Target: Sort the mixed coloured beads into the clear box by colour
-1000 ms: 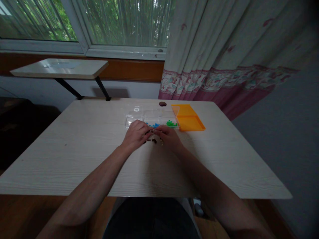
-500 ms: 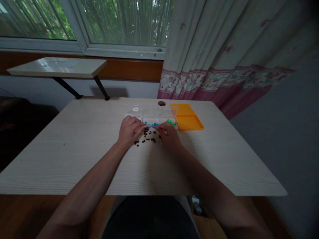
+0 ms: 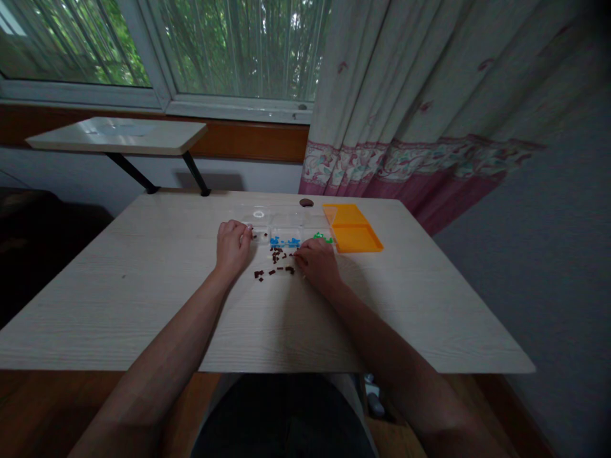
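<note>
One pale wood-grain table [image 3: 191,318] spreads beneath a clear compartment box [image 3: 286,217], which lies open toward its far edge. Well beyond the box, to the right, hangs a floral curtain [image 3: 372,95] with a pink lower band; beyond it to the left is a window [image 3: 238,51] with greenery showing through the glass. A raised shelf [image 3: 124,137] on dark legs stands far to the box's left and rear. At the box's right end lies an orange tray [image 3: 360,240] in two sections; whether they touch cannot be told. The right hand [image 3: 317,261] is at the box's near edge, hiding part of it, its thumb and forefinger close together; whether they grip anything is too small to tell. The left hand [image 3: 233,245] is at the box's left end, fingers curled and tips near one another by the left compartment; whether a piece sits between them cannot be told either. Loose brown pieces [image 3: 277,256] lie scattered on the near side of the box, and a few brown bits show in its left compartment. Blue pieces [image 3: 285,242] fill part of its middle compartment, and green pieces [image 3: 323,237] lie in the right one.
</note>
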{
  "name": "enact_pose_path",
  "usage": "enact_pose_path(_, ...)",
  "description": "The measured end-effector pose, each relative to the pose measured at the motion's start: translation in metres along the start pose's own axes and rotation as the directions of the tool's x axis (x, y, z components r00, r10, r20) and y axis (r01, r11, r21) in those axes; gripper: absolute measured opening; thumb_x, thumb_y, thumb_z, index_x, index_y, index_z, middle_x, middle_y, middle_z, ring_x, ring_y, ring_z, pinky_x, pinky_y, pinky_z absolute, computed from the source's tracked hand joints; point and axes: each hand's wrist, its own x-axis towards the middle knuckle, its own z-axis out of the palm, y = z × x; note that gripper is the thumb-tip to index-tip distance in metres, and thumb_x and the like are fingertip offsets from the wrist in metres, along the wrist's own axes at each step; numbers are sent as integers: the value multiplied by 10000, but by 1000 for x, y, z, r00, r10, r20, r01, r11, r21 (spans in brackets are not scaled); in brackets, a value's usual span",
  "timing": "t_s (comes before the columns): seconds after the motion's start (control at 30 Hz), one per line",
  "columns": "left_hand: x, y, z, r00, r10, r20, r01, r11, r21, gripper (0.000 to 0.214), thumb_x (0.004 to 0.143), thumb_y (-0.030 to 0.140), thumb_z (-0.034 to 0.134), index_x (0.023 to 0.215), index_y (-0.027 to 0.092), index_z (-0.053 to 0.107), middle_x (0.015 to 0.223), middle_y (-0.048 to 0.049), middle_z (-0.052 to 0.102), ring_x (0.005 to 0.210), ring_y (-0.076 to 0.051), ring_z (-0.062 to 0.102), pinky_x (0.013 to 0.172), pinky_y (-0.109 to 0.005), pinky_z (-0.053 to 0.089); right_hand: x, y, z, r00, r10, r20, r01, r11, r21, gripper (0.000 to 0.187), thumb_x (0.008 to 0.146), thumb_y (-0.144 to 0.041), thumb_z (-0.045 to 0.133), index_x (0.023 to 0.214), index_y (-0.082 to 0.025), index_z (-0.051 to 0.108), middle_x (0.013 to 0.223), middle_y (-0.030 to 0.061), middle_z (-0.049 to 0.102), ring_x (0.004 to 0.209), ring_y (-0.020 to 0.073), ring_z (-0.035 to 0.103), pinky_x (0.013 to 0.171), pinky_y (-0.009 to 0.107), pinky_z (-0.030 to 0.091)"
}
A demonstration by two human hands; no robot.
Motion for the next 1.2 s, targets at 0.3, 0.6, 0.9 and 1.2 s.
enact_pose_path(0.3, -2, -15, 8, 997, -73, 7, 72, 997, 42, 233, 891, 397, 585, 886, 212, 726, 888, -93, 570, 934, -281, 492, 871, -460, 404, 1, 0, 1, 1000, -2, -11, 3, 1000, 28, 167, 911, -246, 583, 848, -211, 734, 981, 69, 680, 986, 246, 504, 849, 385, 344)
enact_pose_path(0.6, -2, -18, 9, 998, -60, 19, 59, 997, 46, 230, 897, 314, 555, 950, 212, 754, 910, -99, 565, 953, -280, 490, 881, -464, 400, 3, 5, 5, 998, 31, -63, -24, 993, 116, 125, 887, -241, 624, 874, -218, 747, 960, 54, 689, 966, 237, 528, 872, 380, 367)
enact_pose_path(0.9, -6, 28, -5, 962, 242, 130, -227, 967, -116, 224, 935, 332, 556, 1072, 236, 705, 962, -68, 599, 977, -222, 513, 907, -400, 412, 8, 6, 8, 972, 178, -154, -57, 812, 580, 233, 888, -410, 639, 819, -220, 754, 856, 44, 716, 893, 192, 617, 894, 359, 441)
enact_pose_path(1.2, -12, 45, -3, 892, 397, 217, -358, 912, -198, 250, 933, 330, 584, 1154, 256, 675, 975, -61, 627, 977, -217, 520, 866, -382, 436, 8, -4, 5, 988, 157, -10, -98, 663, 743, 364, 844, -566, 620, 820, -229, 754, 885, 44, 698, 873, 185, 628, 796, 315, 475)
